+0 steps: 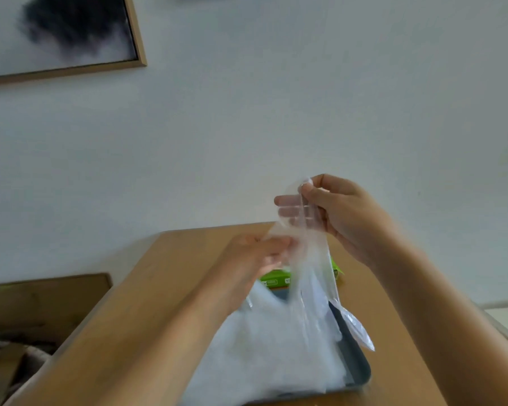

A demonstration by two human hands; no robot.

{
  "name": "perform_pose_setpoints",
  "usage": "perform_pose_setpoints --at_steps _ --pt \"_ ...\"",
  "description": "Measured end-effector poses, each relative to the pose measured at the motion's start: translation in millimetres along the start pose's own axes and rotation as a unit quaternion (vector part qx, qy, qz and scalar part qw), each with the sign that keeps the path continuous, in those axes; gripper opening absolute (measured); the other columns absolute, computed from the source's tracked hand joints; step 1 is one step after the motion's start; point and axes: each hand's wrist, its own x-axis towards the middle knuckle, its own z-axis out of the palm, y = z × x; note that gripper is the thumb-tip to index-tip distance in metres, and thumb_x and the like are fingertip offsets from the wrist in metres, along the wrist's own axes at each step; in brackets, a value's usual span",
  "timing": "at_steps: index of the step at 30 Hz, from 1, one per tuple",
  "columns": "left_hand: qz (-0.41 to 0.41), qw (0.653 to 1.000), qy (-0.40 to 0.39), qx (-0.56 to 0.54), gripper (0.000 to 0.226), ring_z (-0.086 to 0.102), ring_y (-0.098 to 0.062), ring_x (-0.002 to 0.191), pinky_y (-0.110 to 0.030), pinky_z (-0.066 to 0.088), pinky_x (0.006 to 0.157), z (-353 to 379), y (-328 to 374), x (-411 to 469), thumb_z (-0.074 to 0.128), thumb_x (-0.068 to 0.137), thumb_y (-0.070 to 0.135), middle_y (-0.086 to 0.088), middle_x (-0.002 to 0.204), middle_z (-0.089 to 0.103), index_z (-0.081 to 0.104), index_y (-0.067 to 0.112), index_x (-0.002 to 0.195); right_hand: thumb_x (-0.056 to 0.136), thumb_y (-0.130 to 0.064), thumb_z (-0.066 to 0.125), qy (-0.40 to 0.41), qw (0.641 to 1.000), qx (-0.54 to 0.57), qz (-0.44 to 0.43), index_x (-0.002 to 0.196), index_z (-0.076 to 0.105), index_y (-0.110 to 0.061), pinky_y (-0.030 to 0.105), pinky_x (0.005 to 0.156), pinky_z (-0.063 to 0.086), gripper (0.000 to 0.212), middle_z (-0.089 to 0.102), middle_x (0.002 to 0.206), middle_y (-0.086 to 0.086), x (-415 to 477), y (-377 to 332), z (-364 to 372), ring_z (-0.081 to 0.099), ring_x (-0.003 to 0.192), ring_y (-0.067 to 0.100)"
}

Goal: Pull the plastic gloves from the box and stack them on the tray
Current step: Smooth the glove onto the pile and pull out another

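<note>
A clear plastic glove (308,259) hangs in the air above the table, stretched between both hands. My right hand (338,212) pinches its top end between thumb and fingers, high above the tray. My left hand (258,253) holds the glove lower down at its left edge, though blur hides the exact finger hold. Behind the glove, a green glove box (274,278) lies on the table, mostly hidden by my left hand. A dark grey tray (355,367) sits in front of the box with a pile of clear gloves (270,347) heaped in it.
The tray and box rest on a light wooden table (147,306) pushed against a white wall. A framed picture (71,33) hangs at the upper left. Brown furniture and clutter (27,317) stand left of the table.
</note>
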Motion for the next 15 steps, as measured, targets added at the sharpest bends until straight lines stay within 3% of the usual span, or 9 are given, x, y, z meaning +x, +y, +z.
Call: perform_pose_setpoints --at_steps 1,3,6,8,10,13,15 --pt "0.009 0.999 0.033 -0.005 0.016 0.071 -0.021 0.091 -0.037 0.051 0.096 -0.2 2.2 -3.4 0.069 0.080 0.013 -0.015 0.093 0.074 0.075 -0.001 0.083 0.101 -0.011 0.043 0.003 1.000 -0.003 0.003 0.085 0.049 -0.007 0.028 0.066 0.058 0.017 0.073 0.089 0.013 -4.1 -0.2 -2.4 0.069 0.069 0.020" --pt "0.028 0.997 0.068 0.003 0.028 0.070 -0.013 0.077 -0.027 0.054 0.084 -5.0 10.9 -12.4 0.058 0.090 0.005 -0.006 0.078 0.074 0.075 0.008 0.067 0.100 -0.011 0.044 0.005 1.000 -0.013 0.011 0.083 0.050 -0.007 0.029 0.067 0.058 0.019 0.074 0.091 0.014 -12.0 -1.3 -9.0 0.071 0.071 0.020" --pt "0.065 0.993 0.098 0.019 0.033 0.068 -0.012 0.065 -0.018 0.053 0.063 -8.6 26.1 -21.6 0.049 0.095 0.004 -0.006 0.072 0.072 0.069 0.009 0.070 0.098 -0.006 0.045 -0.027 0.997 -0.033 0.057 0.083 0.051 -0.008 0.029 0.068 0.059 0.017 0.074 0.086 0.013 -23.3 -4.2 -16.8 0.071 0.070 0.020" --pt "0.119 0.980 0.137 0.076 0.032 0.066 -0.014 0.061 -0.022 0.053 0.064 -11.9 36.5 -27.3 0.048 0.097 0.006 -0.004 0.067 0.070 0.066 0.013 0.071 0.096 0.002 0.045 -0.062 0.991 -0.082 0.089 0.087 0.054 -0.006 0.032 0.075 0.060 0.016 0.073 0.086 0.014 -27.9 -9.4 -17.7 0.070 0.073 0.023" --pt "0.201 0.946 0.168 0.192 0.030 0.063 -0.013 0.057 -0.024 0.052 0.067 -19.8 45.5 -33.4 0.046 0.099 0.010 0.002 0.059 0.065 0.062 0.018 0.075 0.094 0.005 0.040 -0.084 0.985 -0.113 0.103 0.097 0.060 -0.003 0.041 0.086 0.056 0.021 0.072 0.099 0.018 -28.1 -20.6 -15.5 0.070 0.086 0.028" --pt "0.309 0.864 0.167 0.361 0.021 0.058 -0.007 0.052 -0.016 0.044 0.059 -28.7 61.9 -46.9 0.048 0.099 0.017 0.003 0.055 0.060 0.063 0.017 0.084 0.094 -0.025 0.054 -0.091 0.985 -0.123 0.077 0.103 0.067 -0.009 0.045 0.094 0.051 0.022 0.073 0.103 0.008 -26.8 -41.7 -6.9 0.069 0.093 0.024" --pt "0.331 0.842 0.152 0.397 0.018 0.060 -0.008 0.054 -0.015 0.044 0.059 -32.5 70.4 -53.6 0.051 0.098 0.019 0.003 0.057 0.061 0.066 0.015 0.088 0.072 -0.053 0.065 -0.102 0.974 -0.195 0.062 0.109 0.065 -0.017 0.036 0.088 0.053 0.052 0.072 0.106 0.001 -27.7 -51.6 6.4 0.069 0.096 0.016"
